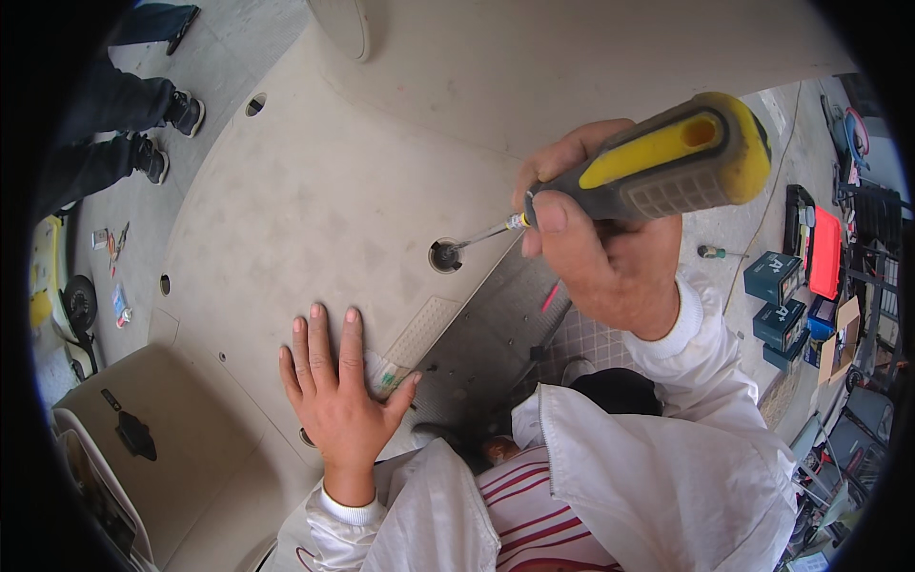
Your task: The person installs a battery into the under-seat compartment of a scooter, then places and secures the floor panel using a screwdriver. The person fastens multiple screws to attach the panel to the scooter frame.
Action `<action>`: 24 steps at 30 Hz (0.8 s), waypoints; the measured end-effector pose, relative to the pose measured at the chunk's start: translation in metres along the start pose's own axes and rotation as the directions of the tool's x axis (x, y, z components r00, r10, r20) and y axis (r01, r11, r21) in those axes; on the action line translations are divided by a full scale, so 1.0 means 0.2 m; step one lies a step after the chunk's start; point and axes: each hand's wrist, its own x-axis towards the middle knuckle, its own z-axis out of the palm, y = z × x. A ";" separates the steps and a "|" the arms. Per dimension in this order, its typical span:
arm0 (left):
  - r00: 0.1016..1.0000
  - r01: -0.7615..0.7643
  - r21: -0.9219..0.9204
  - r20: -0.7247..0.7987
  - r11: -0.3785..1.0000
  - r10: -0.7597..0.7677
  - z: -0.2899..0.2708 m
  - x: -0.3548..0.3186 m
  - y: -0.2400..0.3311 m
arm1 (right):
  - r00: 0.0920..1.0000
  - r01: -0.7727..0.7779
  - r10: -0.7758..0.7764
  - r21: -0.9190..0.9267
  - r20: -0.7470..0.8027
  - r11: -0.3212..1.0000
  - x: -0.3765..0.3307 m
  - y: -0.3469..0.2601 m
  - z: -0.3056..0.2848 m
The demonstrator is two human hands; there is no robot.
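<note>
Yellow-grey screwdriver slants; shaft points lower left into hole.

The scene is viewed from the person's head through a wide fisheye lens, pointed steeply downward. The beige panel is seen from close above; the wearer's white jacket is taken in at the lower edge, the floor at both sides. Straight edges are bent toward the rim.
</note>
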 end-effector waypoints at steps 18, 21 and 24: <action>1.000 -0.001 -0.015 -0.019 1.000 0.001 -0.01 0.01 0.01 | 0.998 -0.053 0.048 0.117 0.049 0.992 0.27 -0.02 0.13; 1.000 -0.005 -0.001 -0.019 1.000 0.005 -0.01 0.01 0.00 | 0.992 -0.106 0.078 0.308 0.101 0.945 0.22 0.02 0.08; 1.000 -0.002 -0.009 -0.012 1.000 0.002 -0.01 0.01 0.00 | 0.996 -0.088 0.077 0.373 0.044 0.924 0.14 0.06 0.06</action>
